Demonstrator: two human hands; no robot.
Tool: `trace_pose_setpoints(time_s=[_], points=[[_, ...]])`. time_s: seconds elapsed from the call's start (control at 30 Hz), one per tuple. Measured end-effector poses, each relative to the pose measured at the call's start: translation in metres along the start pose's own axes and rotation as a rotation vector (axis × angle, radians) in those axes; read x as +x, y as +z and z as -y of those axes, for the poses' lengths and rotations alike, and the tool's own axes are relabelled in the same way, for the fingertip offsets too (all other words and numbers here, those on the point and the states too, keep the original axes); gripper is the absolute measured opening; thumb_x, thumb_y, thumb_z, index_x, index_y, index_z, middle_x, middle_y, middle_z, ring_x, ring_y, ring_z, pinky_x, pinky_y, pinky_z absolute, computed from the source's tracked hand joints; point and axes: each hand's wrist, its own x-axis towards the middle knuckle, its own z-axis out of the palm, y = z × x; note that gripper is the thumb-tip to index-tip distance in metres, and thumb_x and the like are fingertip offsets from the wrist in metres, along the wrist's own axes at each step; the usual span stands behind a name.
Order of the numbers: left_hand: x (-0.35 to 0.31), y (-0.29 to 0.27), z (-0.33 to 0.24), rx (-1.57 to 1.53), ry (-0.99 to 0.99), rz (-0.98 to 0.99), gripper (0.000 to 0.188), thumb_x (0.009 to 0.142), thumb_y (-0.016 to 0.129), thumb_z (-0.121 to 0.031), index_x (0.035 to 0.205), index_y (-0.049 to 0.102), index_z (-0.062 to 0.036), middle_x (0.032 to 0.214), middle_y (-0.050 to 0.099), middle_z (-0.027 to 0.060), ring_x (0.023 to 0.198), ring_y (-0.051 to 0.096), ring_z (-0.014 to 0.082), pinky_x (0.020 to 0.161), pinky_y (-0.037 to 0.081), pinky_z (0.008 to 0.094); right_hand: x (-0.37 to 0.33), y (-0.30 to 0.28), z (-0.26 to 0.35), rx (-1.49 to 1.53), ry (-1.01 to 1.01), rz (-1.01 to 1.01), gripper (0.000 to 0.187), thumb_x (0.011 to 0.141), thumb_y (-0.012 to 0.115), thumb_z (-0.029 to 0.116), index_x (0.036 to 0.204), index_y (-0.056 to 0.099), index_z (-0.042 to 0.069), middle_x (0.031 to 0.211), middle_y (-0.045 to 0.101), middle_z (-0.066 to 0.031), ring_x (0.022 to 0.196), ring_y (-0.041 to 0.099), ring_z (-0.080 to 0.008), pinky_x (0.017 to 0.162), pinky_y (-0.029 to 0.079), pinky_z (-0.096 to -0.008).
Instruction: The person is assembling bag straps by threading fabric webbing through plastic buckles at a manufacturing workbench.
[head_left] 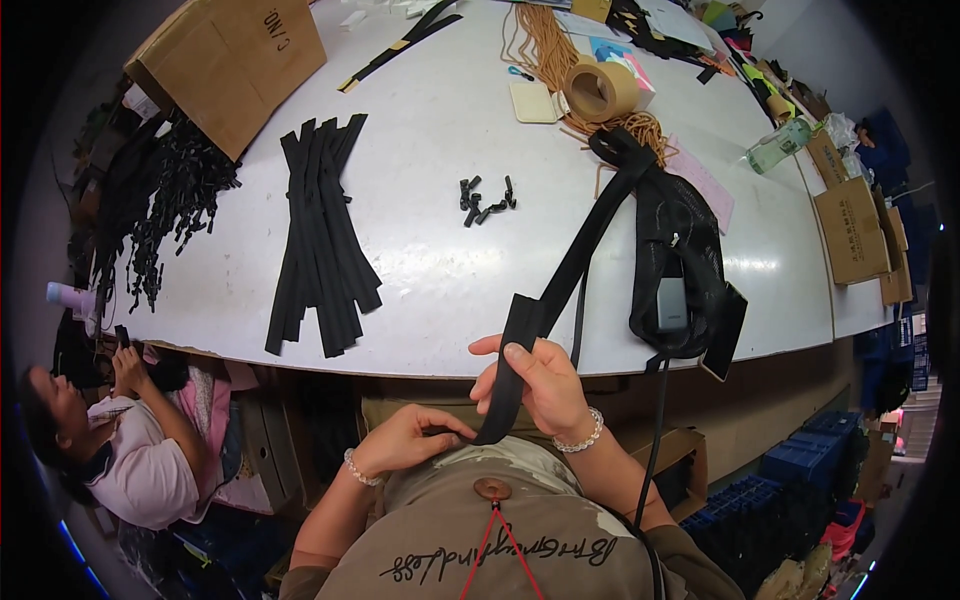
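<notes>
Right hand [550, 388] in pinch grip, black strap [507, 392] between its thumb and fingers.

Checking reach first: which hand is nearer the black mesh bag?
Right. In view, the right hand is below and left of the black mesh bag; the left hand is lower, farther left.

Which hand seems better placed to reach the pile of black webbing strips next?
Probably the left hand: nearer the pile of black webbing strips and at the lower end of the held strip, while the right hand grips that strip higher up.
</notes>
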Motion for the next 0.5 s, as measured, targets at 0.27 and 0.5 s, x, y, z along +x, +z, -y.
trace_pose_setpoints(time_s=[0.27,0.5], points=[[0.0018,-0.0001,0.002,0.008,-0.017,0.017,0.022,0.084,0.053,-0.001,0.102,0.064,-0.0008,0.091,0.066,0.0043,0.081,0.057,0.0067,0.074,0.046,0.0213,0.0,-0.0004,-0.0004,0.045,0.029,-0.031,0.037,0.096,0.036,0.023,0.11,0.05,-0.008,0.073,0.063,-0.0156,0.06,0.062,-0.019,0.059,0.051,-0.0274],[0.0009,-0.0006,-0.0021,0.005,-0.037,0.034,0.023,0.084,0.053,-0.001,0.105,0.062,0.0003,0.094,0.065,0.0052,0.084,0.058,0.0077,0.077,0.046,0.0219,0.0009,-0.001,-0.002,0.036,0.027,-0.035,0.036,0.096,0.036,0.022,0.11,0.051,-0.007,0.073,0.063,-0.0152,0.06,0.062,-0.0186,0.059,0.051,-0.0271]])
